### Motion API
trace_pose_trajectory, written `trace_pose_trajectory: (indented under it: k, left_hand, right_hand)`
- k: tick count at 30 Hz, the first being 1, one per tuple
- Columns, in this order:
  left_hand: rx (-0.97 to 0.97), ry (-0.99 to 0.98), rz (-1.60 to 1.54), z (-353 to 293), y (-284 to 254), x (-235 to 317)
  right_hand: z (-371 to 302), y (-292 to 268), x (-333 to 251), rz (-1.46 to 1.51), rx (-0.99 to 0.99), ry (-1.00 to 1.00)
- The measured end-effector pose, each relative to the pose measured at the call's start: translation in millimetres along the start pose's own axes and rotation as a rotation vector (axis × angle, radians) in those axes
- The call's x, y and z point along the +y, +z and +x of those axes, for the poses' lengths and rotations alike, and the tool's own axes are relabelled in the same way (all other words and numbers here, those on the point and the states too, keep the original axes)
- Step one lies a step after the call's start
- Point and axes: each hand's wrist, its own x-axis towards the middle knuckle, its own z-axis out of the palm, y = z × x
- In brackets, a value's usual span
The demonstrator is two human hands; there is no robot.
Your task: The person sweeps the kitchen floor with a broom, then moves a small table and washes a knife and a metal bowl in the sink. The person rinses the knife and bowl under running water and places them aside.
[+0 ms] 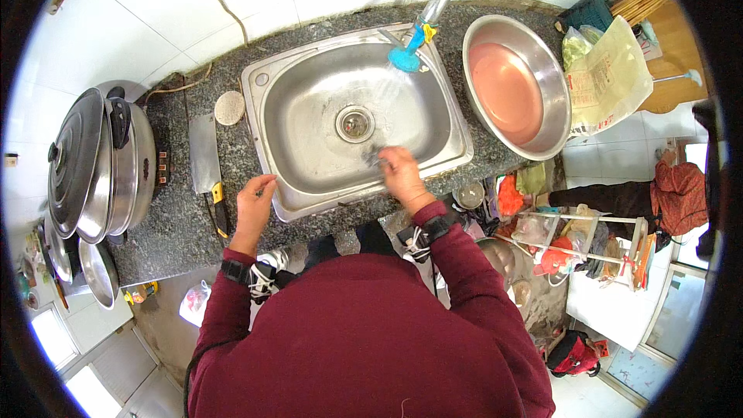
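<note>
My right hand [402, 179] pinches a dark blurred thing [373, 156] above the near side of the sink [306, 135], perhaps for scrubbing it, so next move should need firm pinch, while my left hand's [254, 205] grip I cannot tell.

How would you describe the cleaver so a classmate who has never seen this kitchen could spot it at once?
Find the metal sink set into the speckled dark counter. Just left of it lies the cleaver, its broad flat blade pointing toward the tiled wall. Its black-and-yellow handle sets it apart from the pale round disc beside the blade.
</note>
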Motion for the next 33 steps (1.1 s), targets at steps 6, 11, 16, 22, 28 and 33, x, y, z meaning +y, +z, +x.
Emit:
trace_pose_trajectory:
  k: [6, 11, 16, 22, 28, 33]
  left_hand:
    - [0.086, -0.147, -0.164, -11.7, -28.5, -18.9]
    - [0.051, -0.287, -0.170, -17.0, -22.0, -18.1]
    - [0.031, -0.103, -0.154, -10.2, -25.7, -4.5]
    - [0.014, -0.182, -0.190, -14.6, -26.1, -2.8]
    - [0.000, -0.108, -0.087, -16.5, -37.6, -4.5]
    - [0.033, -0.216, -0.189, -23.1, -47.1, -14.9]
  right_hand:
    - [4.1, -100.3, 63.4, -0.462, 0.171, 0.183]
    - [-26.2, -51.9, 25.7, -0.129, -0.061, -0.017]
    - [-31.3, -78.2, 20.8, -0.178, 0.169, 0.174]
    - [-46.6, -0.7, -25.9, -0.140, -0.106, -0.154]
    - [-19.2, -26.2, -31.3, 0.093, 0.074, -0.004]
    - [-48.0, -55.2, -50.9, -0.010, -0.336, -0.225]
